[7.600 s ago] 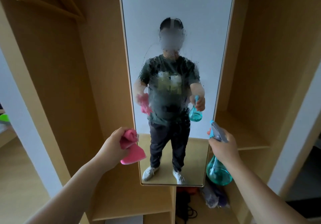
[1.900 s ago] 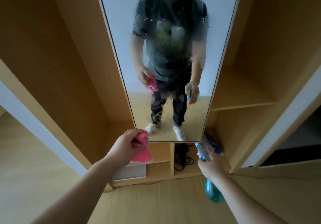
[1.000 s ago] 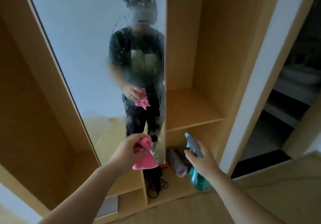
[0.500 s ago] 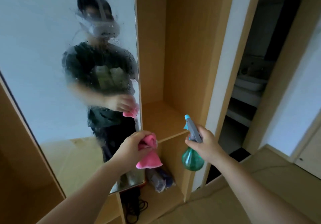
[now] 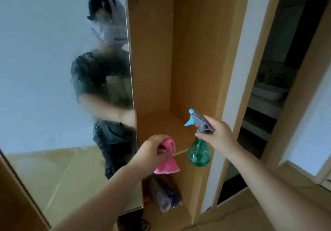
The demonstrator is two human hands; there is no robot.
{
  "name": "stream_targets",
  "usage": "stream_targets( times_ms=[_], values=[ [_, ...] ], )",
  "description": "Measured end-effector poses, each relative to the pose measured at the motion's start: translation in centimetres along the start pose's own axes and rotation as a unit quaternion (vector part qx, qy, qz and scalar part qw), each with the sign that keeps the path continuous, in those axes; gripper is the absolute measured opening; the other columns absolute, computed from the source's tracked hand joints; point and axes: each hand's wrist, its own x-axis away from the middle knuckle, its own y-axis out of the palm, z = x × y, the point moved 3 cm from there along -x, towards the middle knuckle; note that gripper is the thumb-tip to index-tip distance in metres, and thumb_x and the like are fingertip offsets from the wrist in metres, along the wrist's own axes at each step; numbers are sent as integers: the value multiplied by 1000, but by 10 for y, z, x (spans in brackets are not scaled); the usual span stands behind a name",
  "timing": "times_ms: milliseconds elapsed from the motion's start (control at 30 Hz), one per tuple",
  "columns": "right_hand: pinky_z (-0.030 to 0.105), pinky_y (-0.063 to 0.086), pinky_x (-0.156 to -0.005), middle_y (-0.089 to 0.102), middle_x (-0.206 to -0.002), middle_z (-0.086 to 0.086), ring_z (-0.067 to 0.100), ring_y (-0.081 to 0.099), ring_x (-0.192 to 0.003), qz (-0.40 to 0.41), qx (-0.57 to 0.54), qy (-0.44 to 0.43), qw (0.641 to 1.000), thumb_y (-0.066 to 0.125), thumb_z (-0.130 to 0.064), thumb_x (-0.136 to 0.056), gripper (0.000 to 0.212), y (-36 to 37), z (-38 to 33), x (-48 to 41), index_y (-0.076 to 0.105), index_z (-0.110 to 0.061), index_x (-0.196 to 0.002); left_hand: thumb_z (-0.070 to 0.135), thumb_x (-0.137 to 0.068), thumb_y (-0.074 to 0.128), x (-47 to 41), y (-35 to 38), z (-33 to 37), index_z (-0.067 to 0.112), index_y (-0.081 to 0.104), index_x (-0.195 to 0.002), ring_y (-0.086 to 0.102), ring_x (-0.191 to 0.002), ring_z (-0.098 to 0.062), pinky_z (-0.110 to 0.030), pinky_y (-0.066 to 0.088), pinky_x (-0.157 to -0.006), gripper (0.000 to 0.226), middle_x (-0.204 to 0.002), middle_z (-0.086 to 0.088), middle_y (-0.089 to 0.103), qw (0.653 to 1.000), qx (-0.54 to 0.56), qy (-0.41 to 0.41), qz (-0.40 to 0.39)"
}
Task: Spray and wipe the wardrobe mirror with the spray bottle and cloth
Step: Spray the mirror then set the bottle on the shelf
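**A home, by a built-in wardrobe**

A tall mirror hangs on a light wooden wardrobe with open shelves; bagged things lie in its bottom compartment. Wood-look floor runs below. Through the doorway on the right, a white washbasin shows a bathroom

A wooden shelf sits inside the open wardrobe compartment; below it lies a clear plastic bag (contents dark, unclear). Far right, a white washbasin.
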Motion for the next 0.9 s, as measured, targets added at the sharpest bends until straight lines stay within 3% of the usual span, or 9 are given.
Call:
stream_targets(
  times_ms=[100, 233, 300, 433, 533, 633, 733, 900],
  values=[
    [28, 53, -87, 69, -101, -6, 9, 64, -100, -22, 18, 1, 1000, 76, -9, -80, 44, -4, 29, -40, 63, -19, -120, 8, -82, 67, -29, 21, -11, 45, 58, -98, 51, -101, 9, -7, 42, -82, 41, -108, 26, 56, 999, -26, -40, 1],
    [31, 51, -88, 69, -102, -4, 15, 64, -100, -60, 27, -7, 998, 78, -7, -78, 44, -5, 71, -105, 64, -18, -119, 10, -84, 68, -75, 43, -26, 43, 56, -102, 56, -97, 0, -13, 46, -83, 39, -103, 22, 57, 993, -52, -108, 19],
    [32, 51, -85, 69, -101, -5, 15, 63, -97, -83, 37, -24, 996, 79, -9, -78, 43, -2, 92, -138, 64, -19, -117, 12, -85, 68, -94, 51, -32, 45, 53, -102, 55, -91, 6, -8, 43, -74, 40, -98, 27, 54, 988, -59, -141, 35],
    [19, 46, -73, 63, -96, -17, 6, 61, -91, -149, 44, -38, 987, 75, -14, -82, 36, 15, 131, -195, 61, -33, -109, 15, -88, 66, -118, 63, -50, 56, 51, -96, 54, -86, 16, -4, 43, -64, 45, -95, 28, 57, 974, -45, -216, 60],
    [23, 47, -74, 63, -98, -16, 4, 61, -91, -176, 41, -37, 983, 70, -13, -86, 32, 36, 160, -231, 62, -33, -109, 15, -89, 65, -127, 72, -64, 60, 52, -88, 54, -85, 21, -4, 44, -62, 48, -92, 29, 61, 960, -40, -269, 66],
    [30, 49, -81, 65, -106, -4, 15, 61, -98, -173, 32, -13, 984, 68, -8, -87, 36, 59, 185, -258, 63, -18, -121, 15, -92, 62, -133, 78, -77, 54, 48, -98, 57, -86, 12, -7, 42, -64, 42, -95, 29, 58, 949, -41, -305, 75],
    [33, 49, -80, 62, -102, 0, 16, 58, -92, -160, 19, 16, 987, 69, -5, -86, 39, 82, 205, -278, 62, -11, -124, 12, -92, 61, -135, 78, -90, 52, 46, -109, 53, -88, 11, -5, 39, -65, 45, -95, 32, 52, 940, -56, -323, 90],
    [34, 52, -73, 61, -80, -10, 17, 62, -80, -188, 8, 31, 982, 67, -5, -87, 26, 115, 229, -301, 64, -30, -94, 11, -91, 63, -134, 75, -114, 34, 52, -130, 56, -94, 4, -4, 38, -71, 47, -102, 27, 53, 927, -72, -349, 119]
  ],
)
